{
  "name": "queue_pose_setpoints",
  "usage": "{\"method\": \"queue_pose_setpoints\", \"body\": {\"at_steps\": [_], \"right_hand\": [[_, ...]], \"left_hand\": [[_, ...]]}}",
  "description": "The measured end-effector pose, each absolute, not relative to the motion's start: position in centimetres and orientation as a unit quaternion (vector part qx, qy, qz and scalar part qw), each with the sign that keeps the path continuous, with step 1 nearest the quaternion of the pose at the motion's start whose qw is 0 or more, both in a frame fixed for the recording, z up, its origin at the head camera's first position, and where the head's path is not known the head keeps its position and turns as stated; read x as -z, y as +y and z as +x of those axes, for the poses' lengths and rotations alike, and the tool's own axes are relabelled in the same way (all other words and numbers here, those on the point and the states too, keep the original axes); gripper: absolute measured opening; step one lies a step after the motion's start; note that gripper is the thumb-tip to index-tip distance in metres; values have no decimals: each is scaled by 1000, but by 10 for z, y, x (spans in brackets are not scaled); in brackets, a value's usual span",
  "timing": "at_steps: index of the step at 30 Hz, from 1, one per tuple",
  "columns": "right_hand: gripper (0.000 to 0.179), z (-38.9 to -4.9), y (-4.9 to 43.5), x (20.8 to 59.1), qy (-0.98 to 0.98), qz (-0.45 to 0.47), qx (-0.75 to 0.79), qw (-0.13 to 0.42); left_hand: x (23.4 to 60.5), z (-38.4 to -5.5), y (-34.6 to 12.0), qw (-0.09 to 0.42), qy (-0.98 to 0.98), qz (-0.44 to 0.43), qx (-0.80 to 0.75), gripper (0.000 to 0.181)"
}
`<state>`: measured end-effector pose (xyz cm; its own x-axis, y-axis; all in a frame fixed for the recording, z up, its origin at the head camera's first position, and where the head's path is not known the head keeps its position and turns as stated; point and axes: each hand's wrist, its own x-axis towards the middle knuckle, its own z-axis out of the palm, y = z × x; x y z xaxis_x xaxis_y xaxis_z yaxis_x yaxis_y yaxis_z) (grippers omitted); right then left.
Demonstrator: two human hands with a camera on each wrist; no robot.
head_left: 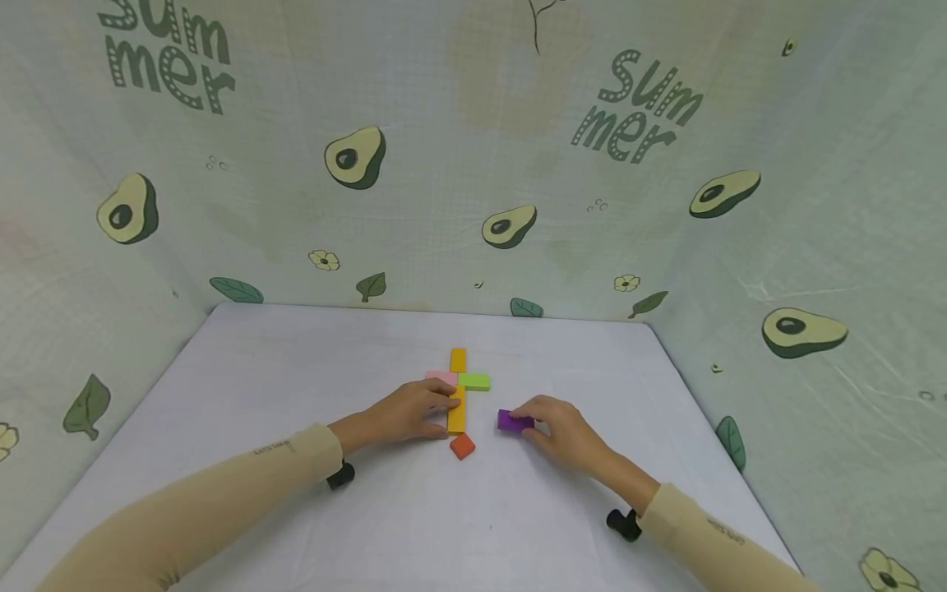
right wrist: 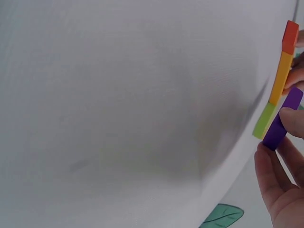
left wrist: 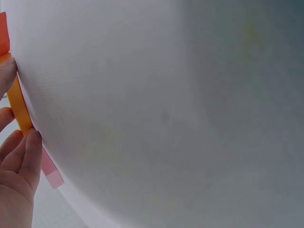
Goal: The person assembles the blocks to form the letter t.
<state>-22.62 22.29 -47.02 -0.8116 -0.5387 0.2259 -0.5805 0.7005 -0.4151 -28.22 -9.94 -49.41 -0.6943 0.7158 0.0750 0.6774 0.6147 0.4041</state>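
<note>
My right hand (head_left: 565,433) pinches a purple block (head_left: 509,422) between thumb and fingers, to the right of a block figure; the right wrist view shows the same purple block (right wrist: 284,119) close up. On the figure's left side, my left hand (head_left: 409,411) holds the long yellow-orange block (head_left: 458,418) with thumb and fingertips along its edge. Above that block lie a pink block (head_left: 440,376) and a light green block (head_left: 475,381), side by side. A short yellow-orange block (head_left: 458,360) stands at the top. An orange-red block (head_left: 462,446) lies turned cornerwise at the bottom end.
A white cloth-covered table (head_left: 355,526) carries the blocks. Behind and beside it hangs a pale curtain (head_left: 429,271) printed with avocados, leaves and lettering. A black wrist device (head_left: 624,524) sits under the right sleeve, another (head_left: 341,476) under the left.
</note>
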Motion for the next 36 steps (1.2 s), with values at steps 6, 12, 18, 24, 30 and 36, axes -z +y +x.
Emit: {"method": "queue_pose_setpoints", "body": {"at_steps": [6,12,18,24,30,36], "right_hand": [[36,-219,222,470,-918,314,-238,41],[34,-213,220,469,-912,324,-247,40],[33,-209,219,470,-912,327,-245,36],[32,-204,216,472,-913,327,-244,26],[32,-201,213,472,-909,333,-249,19],[32,-200,212,475,-907,340,-249,15]], "left_hand": [[494,-283,-100,48,896,389,-210,60],[494,-282,-100,49,895,390,-210,59],[493,-281,-100,50,895,391,-210,60],[494,-281,-100,52,895,389,-211,59],[492,-281,-99,51,898,386,-205,59],[492,-281,-98,52,898,384,-211,59]]}}
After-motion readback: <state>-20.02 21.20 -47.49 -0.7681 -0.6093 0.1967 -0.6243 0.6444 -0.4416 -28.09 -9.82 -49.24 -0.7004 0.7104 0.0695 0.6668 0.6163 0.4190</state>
